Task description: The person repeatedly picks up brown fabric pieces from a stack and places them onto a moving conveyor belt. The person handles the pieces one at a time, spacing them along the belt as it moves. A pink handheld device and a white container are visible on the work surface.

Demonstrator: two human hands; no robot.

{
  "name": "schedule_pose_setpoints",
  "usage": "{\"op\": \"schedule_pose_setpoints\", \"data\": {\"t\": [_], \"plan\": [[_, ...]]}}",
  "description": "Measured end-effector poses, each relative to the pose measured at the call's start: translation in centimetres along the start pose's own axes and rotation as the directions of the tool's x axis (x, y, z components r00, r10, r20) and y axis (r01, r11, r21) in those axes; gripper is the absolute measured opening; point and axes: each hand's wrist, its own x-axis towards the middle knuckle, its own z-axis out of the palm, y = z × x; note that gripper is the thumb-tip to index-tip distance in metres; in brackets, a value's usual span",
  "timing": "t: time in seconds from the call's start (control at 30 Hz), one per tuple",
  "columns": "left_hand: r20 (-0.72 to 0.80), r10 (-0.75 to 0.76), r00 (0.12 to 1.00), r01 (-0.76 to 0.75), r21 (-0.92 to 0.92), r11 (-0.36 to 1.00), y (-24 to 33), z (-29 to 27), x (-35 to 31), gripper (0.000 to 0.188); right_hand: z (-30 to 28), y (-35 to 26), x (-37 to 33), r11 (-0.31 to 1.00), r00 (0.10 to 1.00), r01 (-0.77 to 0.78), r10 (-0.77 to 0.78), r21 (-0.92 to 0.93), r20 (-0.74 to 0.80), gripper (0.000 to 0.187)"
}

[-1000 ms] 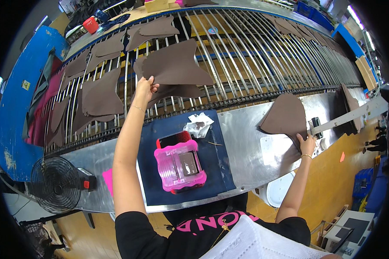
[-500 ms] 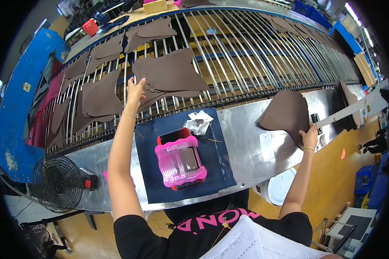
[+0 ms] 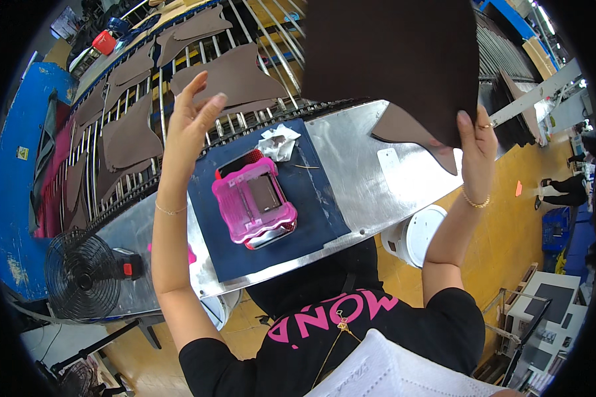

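Observation:
Up close, a large dark brown cut sheet piece (image 3: pixel 391 59) hangs upright, its lower corner pinched by my right hand (image 3: pixel 477 145). Beneath it, another brown cut piece (image 3: pixel 404 129) lies on the metal table, partly covered from sight. My left hand (image 3: pixel 195 122) is raised with fingers apart and holds nothing. Just behind that hand, overlapping brown cut pieces (image 3: pixel 235 76) rest on the rack of metal bars (image 3: pixel 281 49).
A pink plastic container (image 3: pixel 235 205) and crumpled white paper (image 3: pixel 278 142) sit on a dark blue mat (image 3: pixel 311 218). A black fan (image 3: pixel 83 278) stands left on the metal table (image 3: pixel 347 155). A white bucket (image 3: pixel 424 235) is below its front edge.
My right hand has lifted a brown sheet piece off the table and brought it up close. My left hand has come away from the pieces on the rack. The view has shifted.

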Motion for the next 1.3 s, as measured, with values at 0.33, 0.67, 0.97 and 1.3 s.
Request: {"op": "schedule_pose_setpoints", "data": {"t": [0.33, 0.67, 0.97, 1.3], "plan": [[-0.361, 0.079, 0.929, 0.028, 0.281, 0.959, 8.3, -9.2, -10.7, 0.021, 16.9, 1.0, -2.2, 0.956, 0.892, 0.097, -0.207, 0.276, 0.402, 0.025], [-0.492, 0.081, 0.867, 0.109, 0.346, 0.932, 7.5, -13.7, -17.9, 0.019, 21.0, 1.0, -3.8, 0.838, 0.697, 0.530, -0.519, 0.133, 0.496, 0.016], [-0.150, -0.144, 0.978, 0.190, 0.364, 0.912, 1.5, -8.5, -15.3, 0.012, 13.4, 6.5, -5.0, 0.824, 0.755, 0.559, -0.458, -0.096, 0.470, 0.017], [0.352, 0.197, 0.915, -0.376, 0.570, 0.730, 2.5, 1.0, -9.0, 0.010, 0.9, 11.8, -7.8, 0.996, 0.981, -0.066, 0.077, -0.066, 0.179, 0.009]]}}
